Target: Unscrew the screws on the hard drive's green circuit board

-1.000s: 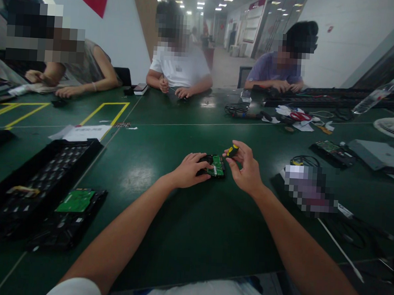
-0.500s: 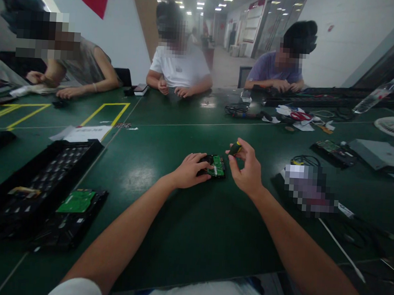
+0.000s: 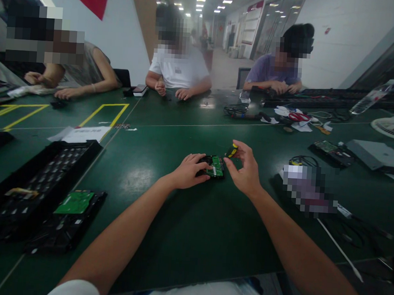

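Note:
A small black device with a green circuit board lies on the green table in front of me. My left hand rests on its left side, fingers spread over the board's edge. To the right of the device, my right hand grips a small black and yellow screwdriver between thumb and fingers. The handle is tilted over the device's right edge. Its tip is too small to make out.
A long black tray and a black unit with a green board lie at left. A blurred-out phone-like object, cables and a grey box are at right. Three people sit across the table.
The screwdriver has tilted and shifted slightly left and down, showing more yellow. My right hand has moved a little with it; my left hand stays on the device.

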Tool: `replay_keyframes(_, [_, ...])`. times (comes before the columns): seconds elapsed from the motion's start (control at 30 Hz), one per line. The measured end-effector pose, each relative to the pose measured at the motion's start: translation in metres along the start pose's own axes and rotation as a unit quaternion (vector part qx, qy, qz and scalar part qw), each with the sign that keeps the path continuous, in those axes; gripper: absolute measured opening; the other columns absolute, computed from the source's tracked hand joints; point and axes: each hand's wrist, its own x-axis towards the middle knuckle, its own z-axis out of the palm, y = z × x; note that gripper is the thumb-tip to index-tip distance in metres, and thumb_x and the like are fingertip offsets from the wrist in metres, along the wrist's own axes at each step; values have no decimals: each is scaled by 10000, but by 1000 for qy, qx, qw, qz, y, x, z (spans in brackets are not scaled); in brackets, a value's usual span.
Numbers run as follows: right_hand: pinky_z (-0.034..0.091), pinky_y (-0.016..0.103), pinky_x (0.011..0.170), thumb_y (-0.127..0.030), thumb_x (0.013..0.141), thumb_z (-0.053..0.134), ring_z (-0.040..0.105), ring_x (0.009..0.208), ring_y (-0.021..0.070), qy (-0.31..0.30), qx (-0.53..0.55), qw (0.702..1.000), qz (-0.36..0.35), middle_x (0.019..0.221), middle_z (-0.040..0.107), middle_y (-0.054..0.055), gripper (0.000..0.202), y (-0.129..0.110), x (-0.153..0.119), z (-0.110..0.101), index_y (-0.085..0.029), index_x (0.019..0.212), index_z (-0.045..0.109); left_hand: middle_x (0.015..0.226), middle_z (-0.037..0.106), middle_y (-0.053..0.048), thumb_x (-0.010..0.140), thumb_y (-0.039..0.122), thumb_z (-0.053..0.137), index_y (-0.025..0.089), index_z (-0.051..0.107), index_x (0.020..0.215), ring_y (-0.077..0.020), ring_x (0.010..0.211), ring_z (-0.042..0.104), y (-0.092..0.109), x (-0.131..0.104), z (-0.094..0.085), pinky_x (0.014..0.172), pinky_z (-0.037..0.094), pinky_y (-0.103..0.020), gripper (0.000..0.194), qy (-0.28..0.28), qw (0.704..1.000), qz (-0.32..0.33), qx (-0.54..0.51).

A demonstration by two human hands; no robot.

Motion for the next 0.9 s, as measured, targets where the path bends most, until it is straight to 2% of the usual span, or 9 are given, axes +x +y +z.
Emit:
replay_keyframes(0.17, [647,540,1009,-280,959,719,722,1145,284,-15,36,999,29,1455,616,80,646,5,1,-1,-395,1542,465,1652,446,-135,989,463,711,315,704,1351,-387,1523,418,-2,0,1,1237,321,-649,391,-2,1000,4,-3])
replay_keyframes(0.63, [633,536,1043,-239,968,694,740,1117,267,-52,38,998,8,1436,619,85,660,4,3,-6,-388,1560,443,1659,435,-129,987,457,716,316,709,1335,-383,1523,417,-1,0,1,1239,325,-640,375,0,1000,4,-1])
replay_keyframes(0.9, [611,537,1103,-222,1006,629,750,1192,268,-76,89,993,23,1464,644,91,683,-1,1,-5,-365,1613,349,1658,435,-140,984,459,718,300,713,1336,-384,1513,430,0,0,0,1235,334,-631,386,-2,1000,4,3])
